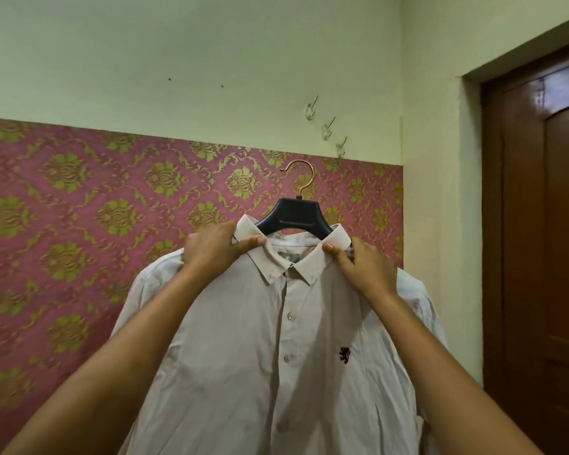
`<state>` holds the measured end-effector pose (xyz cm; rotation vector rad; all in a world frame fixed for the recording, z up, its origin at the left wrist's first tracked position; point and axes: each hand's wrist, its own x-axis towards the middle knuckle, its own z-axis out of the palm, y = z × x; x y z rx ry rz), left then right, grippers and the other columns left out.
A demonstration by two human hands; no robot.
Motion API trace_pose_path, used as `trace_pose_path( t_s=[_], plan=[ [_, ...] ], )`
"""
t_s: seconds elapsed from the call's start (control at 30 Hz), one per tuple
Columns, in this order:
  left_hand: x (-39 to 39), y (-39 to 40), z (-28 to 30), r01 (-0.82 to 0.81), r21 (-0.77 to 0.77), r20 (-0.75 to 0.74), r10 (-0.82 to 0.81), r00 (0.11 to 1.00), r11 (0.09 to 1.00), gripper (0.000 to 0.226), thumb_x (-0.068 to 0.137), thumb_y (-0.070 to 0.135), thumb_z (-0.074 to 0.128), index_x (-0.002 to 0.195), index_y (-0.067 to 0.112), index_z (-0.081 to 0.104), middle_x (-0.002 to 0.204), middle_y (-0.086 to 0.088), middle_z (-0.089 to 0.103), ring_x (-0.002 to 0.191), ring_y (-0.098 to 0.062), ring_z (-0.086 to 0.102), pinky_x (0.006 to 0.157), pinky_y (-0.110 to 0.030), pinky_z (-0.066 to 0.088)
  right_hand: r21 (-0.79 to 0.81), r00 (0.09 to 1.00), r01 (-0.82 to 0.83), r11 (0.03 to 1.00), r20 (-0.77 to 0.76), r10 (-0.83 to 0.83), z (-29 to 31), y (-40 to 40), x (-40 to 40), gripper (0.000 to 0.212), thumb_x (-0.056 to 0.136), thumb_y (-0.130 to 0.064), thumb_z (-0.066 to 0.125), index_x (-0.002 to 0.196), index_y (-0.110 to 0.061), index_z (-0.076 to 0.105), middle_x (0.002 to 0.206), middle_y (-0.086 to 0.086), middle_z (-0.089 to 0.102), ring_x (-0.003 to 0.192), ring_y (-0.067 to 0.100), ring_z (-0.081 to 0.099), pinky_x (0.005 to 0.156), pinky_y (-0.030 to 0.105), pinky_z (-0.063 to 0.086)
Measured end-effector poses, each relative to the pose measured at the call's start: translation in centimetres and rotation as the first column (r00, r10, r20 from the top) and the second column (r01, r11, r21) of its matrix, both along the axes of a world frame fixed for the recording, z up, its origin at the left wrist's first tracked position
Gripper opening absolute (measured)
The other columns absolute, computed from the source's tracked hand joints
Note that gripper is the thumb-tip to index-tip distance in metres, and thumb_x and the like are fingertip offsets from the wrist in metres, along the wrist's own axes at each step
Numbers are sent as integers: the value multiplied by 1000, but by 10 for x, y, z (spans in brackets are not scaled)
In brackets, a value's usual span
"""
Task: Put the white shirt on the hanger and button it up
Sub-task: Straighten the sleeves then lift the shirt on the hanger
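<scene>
White shirt (276,356), black hanger (293,216), pink wallpaper (79,224) with gold floral pattern.

The back wall (178,54) is pale green above and covered below with pink wallpaper (79,224) bearing a repeating green-gold floral pattern. Three small clear wall hooks (326,129) sit in a slanting row on the green part, just above the wallpaper's top edge. To the right, past the corner, a dark brown wooden door (546,224) stands in its recess.

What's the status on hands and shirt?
Left hand and right hand pinch collar. White cotton shirt on black plastic hanger, placket buttoned. Nothing obstructing.
</scene>
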<state>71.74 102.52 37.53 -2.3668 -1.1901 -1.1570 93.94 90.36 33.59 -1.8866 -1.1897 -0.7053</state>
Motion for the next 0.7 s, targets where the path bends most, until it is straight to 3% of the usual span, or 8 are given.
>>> trace_pose_path(
  t_s=[0.17,0.37,0.6,0.7],
  plan=[
    [52,46,37,53,32,61,-55,997,998,60,76,75,41,86,16,49,90,-8,62,81,-27,54,67,-33,35,66,1000,20,998,16,-21,42,44,52,61,84,-67,36,105,-14,58,104,11,67,98,34,60,76,38,45],
    [130,108,84,114,83,179,-127,976,990,64,69,78,47,94,22,64,85,-1,63,76,-21,55,59,-30,34,161,1000,-15,987,14,13,90,105,134,66,78,-74,36,96,-16,61,96,9,67,88,31,61,76,41,51],
    [202,168,137,-46,229,145,12,989,972,79,68,85,23,98,23,63,93,-7,67,76,-25,55,62,-31,40,284,998,-7,959,68,-13,150,172,217,65,79,-72,39,94,-14,64,96,11,68,89,34,61,71,34,45],
    [224,185,159,-122,292,159,78,984,949,70,76,79,28,93,20,63,95,-10,66,79,-29,57,64,-32,41,291,995,-25,956,96,-3,175,199,242,63,80,-71,38,90,-13,61,97,12,68,90,33,61,69,33,42]
  ],
)
